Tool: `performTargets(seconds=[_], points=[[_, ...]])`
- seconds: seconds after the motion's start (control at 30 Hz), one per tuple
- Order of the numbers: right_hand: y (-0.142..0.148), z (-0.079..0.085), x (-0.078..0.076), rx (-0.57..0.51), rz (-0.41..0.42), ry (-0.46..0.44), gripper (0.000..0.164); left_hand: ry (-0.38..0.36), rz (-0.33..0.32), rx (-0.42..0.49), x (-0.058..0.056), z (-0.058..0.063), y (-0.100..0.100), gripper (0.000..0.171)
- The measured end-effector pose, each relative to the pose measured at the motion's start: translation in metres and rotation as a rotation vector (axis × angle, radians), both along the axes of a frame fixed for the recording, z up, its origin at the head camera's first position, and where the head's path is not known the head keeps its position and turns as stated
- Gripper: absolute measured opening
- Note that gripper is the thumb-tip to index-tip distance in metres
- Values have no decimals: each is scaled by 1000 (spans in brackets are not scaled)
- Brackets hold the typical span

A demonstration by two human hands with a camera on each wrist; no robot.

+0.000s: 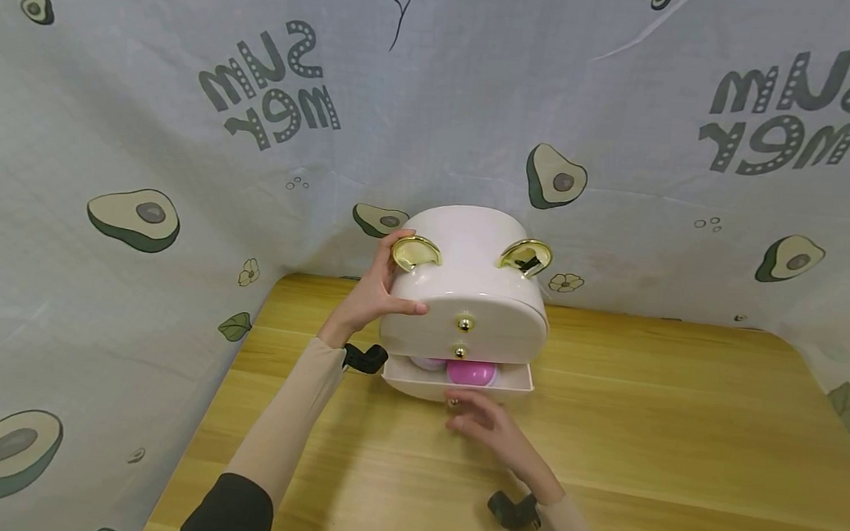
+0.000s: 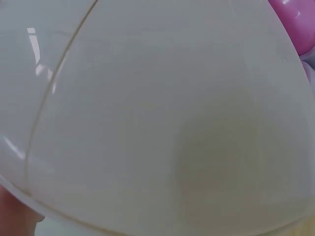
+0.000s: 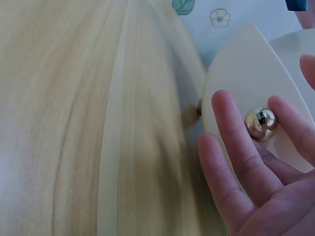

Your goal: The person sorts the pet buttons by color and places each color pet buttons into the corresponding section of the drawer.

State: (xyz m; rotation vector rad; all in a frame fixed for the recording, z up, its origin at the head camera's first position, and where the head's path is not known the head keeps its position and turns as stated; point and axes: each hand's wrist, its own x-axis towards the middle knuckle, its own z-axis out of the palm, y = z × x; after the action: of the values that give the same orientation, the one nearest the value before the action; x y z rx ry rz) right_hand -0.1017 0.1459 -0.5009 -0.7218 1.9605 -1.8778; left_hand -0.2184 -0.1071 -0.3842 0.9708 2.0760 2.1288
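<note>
A glossy white drawer box (image 1: 470, 260) with gold ear shapes stands on the table, its lowest drawer (image 1: 403, 384) pulled out. In that drawer lie a round pink object (image 1: 471, 373) and a pale one (image 1: 429, 364), only partly visible. My left hand (image 1: 374, 295) grips the box's left side, thumb on the front face and fingers beside the left gold ear (image 1: 417, 253). My right hand (image 1: 494, 439) is at the front of the open drawer, fingers spread and loosely bent around its gold knob (image 3: 261, 124); one fingertip appears against the knob.
The wooden table (image 1: 681, 415) extends to both sides and in front of the box. Behind and at the sides hangs a pale cloth (image 1: 435, 118) printed with avocados and lettering. Two more gold knobs (image 1: 465, 324) sit on the upper front of the box.
</note>
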Motion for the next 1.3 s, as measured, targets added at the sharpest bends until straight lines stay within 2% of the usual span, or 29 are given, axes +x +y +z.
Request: performTargets(seconds=[0.5,0.7,0.93,1.3], points=[[-2,0,-10,30,-46,-16,40,-28,-14,-27,0,2,0,103],[-4,0,-9,23,-63,-29,42,-41,-25,-26,0,1,-1,108],[-5,-3,-5,10,-69,-24,42,-35,-28,-42,0,1,-2,105],[-7,-2,-6,19,-62,-23,43,-33,-41,-14,0,2,-2,106]])
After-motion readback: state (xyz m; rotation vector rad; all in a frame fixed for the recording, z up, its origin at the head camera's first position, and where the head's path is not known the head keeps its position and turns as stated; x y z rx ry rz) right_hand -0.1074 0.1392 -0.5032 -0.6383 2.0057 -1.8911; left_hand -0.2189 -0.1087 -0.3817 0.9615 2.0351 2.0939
